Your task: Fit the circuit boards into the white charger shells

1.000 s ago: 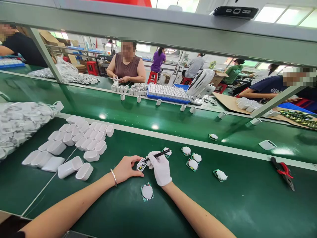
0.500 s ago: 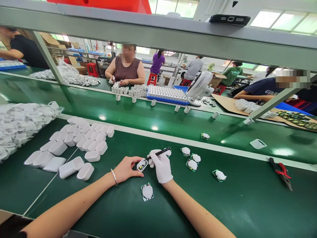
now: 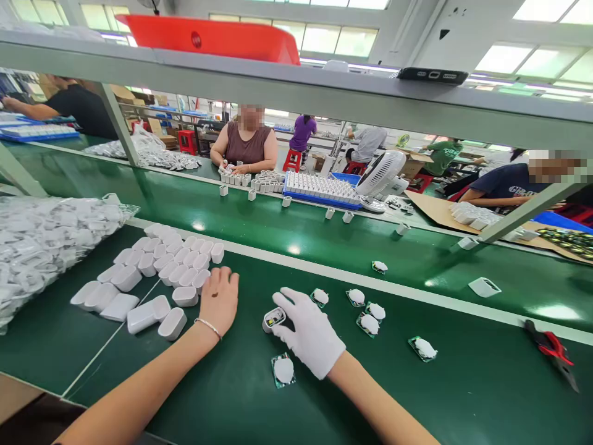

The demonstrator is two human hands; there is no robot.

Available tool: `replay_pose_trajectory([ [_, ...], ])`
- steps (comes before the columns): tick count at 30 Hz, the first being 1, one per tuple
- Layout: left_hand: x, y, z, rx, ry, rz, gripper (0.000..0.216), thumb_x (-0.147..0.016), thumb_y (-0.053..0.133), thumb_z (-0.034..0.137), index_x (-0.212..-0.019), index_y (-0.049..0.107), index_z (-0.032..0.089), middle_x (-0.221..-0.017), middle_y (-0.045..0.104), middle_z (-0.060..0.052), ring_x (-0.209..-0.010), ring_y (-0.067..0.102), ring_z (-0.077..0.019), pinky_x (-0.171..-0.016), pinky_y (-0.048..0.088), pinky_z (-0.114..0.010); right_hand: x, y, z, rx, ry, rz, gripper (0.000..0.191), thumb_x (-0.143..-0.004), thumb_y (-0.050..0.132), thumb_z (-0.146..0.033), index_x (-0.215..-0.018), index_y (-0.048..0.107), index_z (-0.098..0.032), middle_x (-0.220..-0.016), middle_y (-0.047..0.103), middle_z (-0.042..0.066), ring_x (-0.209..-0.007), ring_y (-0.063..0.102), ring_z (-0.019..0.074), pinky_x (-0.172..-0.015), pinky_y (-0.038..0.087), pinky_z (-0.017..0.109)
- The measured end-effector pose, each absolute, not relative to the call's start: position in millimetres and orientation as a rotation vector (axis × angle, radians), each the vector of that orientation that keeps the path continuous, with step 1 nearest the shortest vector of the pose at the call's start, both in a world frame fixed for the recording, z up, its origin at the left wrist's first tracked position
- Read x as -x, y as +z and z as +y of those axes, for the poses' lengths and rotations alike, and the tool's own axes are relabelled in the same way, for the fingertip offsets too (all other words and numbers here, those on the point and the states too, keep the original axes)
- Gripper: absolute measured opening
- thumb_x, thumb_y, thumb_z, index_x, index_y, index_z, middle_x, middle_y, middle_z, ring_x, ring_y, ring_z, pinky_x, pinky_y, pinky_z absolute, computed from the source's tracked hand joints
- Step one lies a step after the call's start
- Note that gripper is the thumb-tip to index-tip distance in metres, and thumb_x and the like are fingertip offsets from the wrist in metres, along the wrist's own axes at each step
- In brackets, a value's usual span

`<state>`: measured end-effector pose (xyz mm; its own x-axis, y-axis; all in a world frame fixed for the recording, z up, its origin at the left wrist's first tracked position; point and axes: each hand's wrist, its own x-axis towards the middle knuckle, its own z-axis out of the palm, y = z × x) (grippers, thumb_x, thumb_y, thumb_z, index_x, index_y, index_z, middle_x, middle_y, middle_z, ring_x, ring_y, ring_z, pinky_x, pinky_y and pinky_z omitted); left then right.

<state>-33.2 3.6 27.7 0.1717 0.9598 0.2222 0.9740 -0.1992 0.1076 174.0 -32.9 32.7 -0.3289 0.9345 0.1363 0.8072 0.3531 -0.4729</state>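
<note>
My left hand [image 3: 219, 301], bare with a bracelet at the wrist, reaches to the right edge of the grouped white plastic shells [image 3: 185, 296]. Its fingers are loosely spread beside the nearest shells; whether they touch one is unclear. My right hand [image 3: 309, 332], in a white glove, has thumb and fingers apart around the right end of an oval white housing [image 3: 267, 322] standing on the bench. Small electronic parts show inside that housing. No tweezers are visible; the glove may hide them. Just below lies a circuit board with a white round pad [image 3: 283, 370].
Several padded circuit boards [image 3: 369, 324] lie to the right, with red-handled pliers [image 3: 553, 349] farther off. A bag of white parts [image 3: 60, 247] fills the left. Beyond a green strip [image 3: 241, 225], co-workers sit near a blue tray [image 3: 324, 199] and a white fan [image 3: 382, 173].
My left hand has let go of the housing and moved left to the shells. My right hand's fingers have spread near the housing, and the black tweezers have gone from sight. The view has tilted up.
</note>
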Motion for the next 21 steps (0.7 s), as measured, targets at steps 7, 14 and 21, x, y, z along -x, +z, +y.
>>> replay_pose_trajectory([
  [7,46.7,28.1,6.4,2.031,-0.129,-2.05,0.036,-0.081,0.03,0.0,-0.091,0.063,0.007,-0.086,0.063,-0.017,-0.085,0.054,-0.0296,-0.074,0.035,-0.041,-168.4,37.2,14.8,1.558,0.661,-2.262,0.005,-0.078,0.061,-0.031,-0.077,0.063,-0.026,-0.079,0.058,-0.003,-0.071,0.054,0.0124,-0.062,0.036,0.021],
  [14,30.5,13.3,9.8,2.847,-0.469,-1.336,0.052,-0.082,0.034,0.001,-0.128,0.047,0.019,-0.104,0.064,-0.008,-0.095,0.054,-0.0214,-0.085,0.04,-0.037,-218.9,40.9,109.6,2.134,0.312,-1.725,0.024,-0.088,0.044,-0.025,-0.104,0.06,-0.018,-0.102,0.056,0.013,-0.089,0.054,0.0203,-0.071,0.036,0.029],
  [21,21.8,3.0,1.7,3.086,-0.752,-0.985,0.052,-0.075,0.048,0.004,-0.122,0.053,0.024,-0.103,0.056,-0.007,-0.099,0.051,-0.021,-0.09,0.045,-0.036,-262.3,38.4,127.0,2.37,0.218,-1.454,0.044,-0.086,0.045,-0.045,-0.124,0.049,-0.023,-0.123,0.05,0.014,-0.111,0.049,0.0282,-0.085,0.038,0.038],
])
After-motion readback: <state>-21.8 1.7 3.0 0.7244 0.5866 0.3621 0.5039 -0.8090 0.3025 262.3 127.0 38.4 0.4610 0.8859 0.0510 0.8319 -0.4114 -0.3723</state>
